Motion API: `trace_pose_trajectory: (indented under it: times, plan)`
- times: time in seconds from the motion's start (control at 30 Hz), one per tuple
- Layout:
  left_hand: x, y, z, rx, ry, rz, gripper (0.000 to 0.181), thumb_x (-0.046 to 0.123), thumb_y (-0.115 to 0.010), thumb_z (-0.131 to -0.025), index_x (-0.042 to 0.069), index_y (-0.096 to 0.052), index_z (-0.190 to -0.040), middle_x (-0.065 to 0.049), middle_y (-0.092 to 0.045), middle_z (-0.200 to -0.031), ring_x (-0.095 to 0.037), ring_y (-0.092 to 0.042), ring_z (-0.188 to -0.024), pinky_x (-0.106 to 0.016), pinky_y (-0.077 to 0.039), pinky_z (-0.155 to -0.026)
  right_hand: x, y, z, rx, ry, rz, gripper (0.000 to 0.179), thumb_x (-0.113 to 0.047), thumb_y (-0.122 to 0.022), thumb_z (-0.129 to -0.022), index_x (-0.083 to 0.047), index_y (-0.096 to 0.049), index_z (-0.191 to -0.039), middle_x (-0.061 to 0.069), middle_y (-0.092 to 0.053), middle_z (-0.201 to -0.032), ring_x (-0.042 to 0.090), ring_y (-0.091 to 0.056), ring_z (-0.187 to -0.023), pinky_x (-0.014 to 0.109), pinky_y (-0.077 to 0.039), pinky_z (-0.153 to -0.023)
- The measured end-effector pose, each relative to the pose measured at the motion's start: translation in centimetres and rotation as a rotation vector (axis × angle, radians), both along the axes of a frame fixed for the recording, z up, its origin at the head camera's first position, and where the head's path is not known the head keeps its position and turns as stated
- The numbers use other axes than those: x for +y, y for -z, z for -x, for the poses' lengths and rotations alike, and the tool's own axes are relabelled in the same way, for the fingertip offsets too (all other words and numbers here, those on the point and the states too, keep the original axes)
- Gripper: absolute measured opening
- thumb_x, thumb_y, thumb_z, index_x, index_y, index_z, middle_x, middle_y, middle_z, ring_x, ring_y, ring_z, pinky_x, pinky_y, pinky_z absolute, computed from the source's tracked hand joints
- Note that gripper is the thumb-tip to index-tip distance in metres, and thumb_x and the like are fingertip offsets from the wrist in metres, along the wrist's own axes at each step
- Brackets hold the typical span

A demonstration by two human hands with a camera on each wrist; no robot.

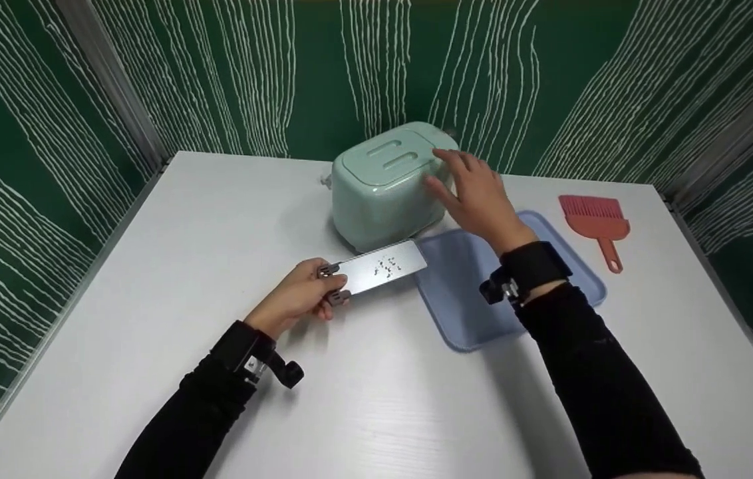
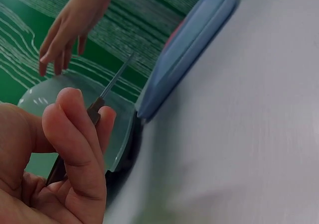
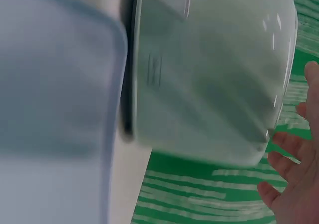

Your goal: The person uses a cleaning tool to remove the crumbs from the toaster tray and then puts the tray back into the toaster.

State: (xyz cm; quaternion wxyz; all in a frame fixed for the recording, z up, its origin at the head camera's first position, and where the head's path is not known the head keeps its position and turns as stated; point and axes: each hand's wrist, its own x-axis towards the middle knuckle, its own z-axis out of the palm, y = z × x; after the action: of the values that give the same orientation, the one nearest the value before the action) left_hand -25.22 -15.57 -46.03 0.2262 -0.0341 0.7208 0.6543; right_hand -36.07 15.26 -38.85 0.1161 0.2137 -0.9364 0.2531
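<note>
My left hand (image 1: pixel 303 289) pinches one end of a flat metal crumb tray (image 1: pixel 362 273), thumb on top and fingers beneath. Small dark crumbs (image 1: pixel 388 267) lie scattered on its far half. In the left wrist view the crumb tray (image 2: pixel 115 78) shows edge-on, above the table. My right hand (image 1: pixel 483 199) is at the right end of a mint-green toaster (image 1: pixel 376 213), fingers spread and holding nothing. In the right wrist view, the fingertips of this hand (image 3: pixel 301 169) are right by the upper edge of the toaster (image 3: pixel 214 74).
A shallow blue tray (image 1: pixel 453 293) lies right of the toaster, partly beneath my right forearm. Farther right is a red hand brush (image 1: pixel 593 218), bristles toward the back. Green walls with white lines enclose the white table (image 1: pixel 350 399).
</note>
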Motion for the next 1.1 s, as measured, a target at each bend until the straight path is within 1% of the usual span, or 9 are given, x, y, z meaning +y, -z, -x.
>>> trace_pose_trajectory:
  times: [0.1, 0.2, 0.3, 0.43, 0.6, 0.67, 0.83, 1.0, 1.1]
  plan:
    - [0.9, -0.2, 0.3, -0.002, 0.01, 0.005, 0.015, 0.013, -0.061, -0.109, 0.004, -0.049, -0.112, -0.01, -0.073, -0.085, -0.008, -0.056, -0.046, -0.018, -0.047, -0.043, 3.3, 0.4, 0.1, -0.011, 0.086, 0.012, 0.056, -0.042, -0.052, -0.114, -0.006, -0.049, -0.158, 0.028, -0.052, -0.156, 0.049, -0.047, -0.148, 0.072, -0.037, -0.122]
    - [1.8, -0.5, 0.7, -0.01, 0.022, 0.007, 0.017, 0.013, -0.061, -0.109, 0.003, -0.05, -0.117, -0.011, -0.074, -0.087, -0.008, -0.057, -0.048, -0.018, -0.048, -0.044, 6.6, 1.2, 0.3, -0.058, 0.17, 0.031, 0.06, -0.045, -0.049, -0.115, -0.001, -0.049, -0.155, 0.032, -0.052, -0.154, 0.051, -0.048, -0.145, 0.072, -0.038, -0.12]
    - [2.6, -0.6, 1.0, -0.013, 0.039, 0.007, 0.022, 0.013, -0.062, -0.109, 0.003, -0.051, -0.126, -0.012, -0.074, -0.089, -0.009, -0.058, -0.05, -0.018, -0.049, -0.045, 9.8, 2.0, 0.2, -0.109, 0.252, 0.05, 0.064, -0.047, -0.049, -0.114, 0.003, -0.049, -0.154, 0.035, -0.051, -0.152, 0.053, -0.046, -0.145, 0.072, -0.039, -0.12]
    - [3.6, -0.7, 1.4, -0.009, 0.057, 0.012, 0.029, 0.014, -0.062, -0.109, 0.002, -0.053, -0.134, -0.011, -0.074, -0.088, -0.009, -0.058, -0.051, -0.019, -0.049, -0.046, 13.7, 3.4, 0.0, -0.141, 0.347, 0.041, 0.064, -0.044, -0.05, -0.114, 0.008, -0.05, -0.15, 0.039, -0.054, -0.144, 0.055, -0.052, -0.136, 0.071, -0.046, -0.112]
    - [4.6, -0.9, 1.8, -0.012, 0.07, 0.013, 0.026, 0.013, -0.062, -0.109, 0.002, -0.054, -0.13, -0.011, -0.074, -0.089, -0.008, -0.057, -0.05, -0.018, -0.049, -0.045, 18.0, 5.0, -0.4, -0.206, 0.452, 0.007, 0.063, -0.04, -0.05, -0.113, 0.011, -0.049, -0.15, 0.041, -0.055, -0.144, 0.06, -0.051, -0.134, 0.077, -0.041, -0.11]
    - [4.9, -0.9, 2.0, -0.013, 0.074, 0.015, 0.024, 0.013, -0.062, -0.109, 0.002, -0.054, -0.128, -0.012, -0.074, -0.09, -0.008, -0.057, -0.05, -0.018, -0.049, -0.045, 19.3, 5.4, -0.6, -0.242, 0.49, 0.001, 0.065, -0.041, -0.051, -0.112, 0.011, -0.048, -0.151, 0.043, -0.052, -0.145, 0.063, -0.048, -0.135, 0.079, -0.039, -0.11]
    - [5.6, -1.1, 2.4, -0.028, 0.079, 0.022, 0.024, 0.015, -0.063, -0.109, 0.003, -0.054, -0.127, -0.013, -0.074, -0.093, -0.009, -0.058, -0.053, -0.019, -0.05, -0.048, 21.7, 6.4, -1.3, -0.288, 0.567, -0.009, 0.066, -0.038, -0.051, -0.11, 0.015, -0.044, -0.15, 0.048, -0.049, -0.138, 0.068, -0.047, -0.129, 0.079, -0.043, -0.105]
    - [6.2, -1.1, 2.7, -0.02, 0.086, 0.018, 0.02, 0.014, -0.062, -0.109, 0.003, -0.054, -0.124, -0.011, -0.074, -0.091, -0.009, -0.058, -0.051, -0.018, -0.05, -0.047, 23.2, 7.3, -2.0, -0.293, 0.604, -0.029, 0.061, -0.031, -0.05, -0.109, 0.022, -0.047, -0.14, 0.049, -0.053, -0.127, 0.067, -0.052, -0.12, 0.079, -0.047, -0.096]
    - [6.7, -1.1, 2.9, -0.015, 0.088, 0.02, 0.018, 0.014, -0.062, -0.109, 0.003, -0.054, -0.122, -0.011, -0.073, -0.089, -0.008, -0.057, -0.049, -0.018, -0.049, -0.046, 23.8, 7.9, -2.3, -0.351, 0.637, -0.027, 0.058, -0.031, -0.047, -0.109, 0.021, -0.051, -0.134, 0.046, -0.054, -0.125, 0.064, -0.053, -0.118, 0.077, -0.049, -0.095]
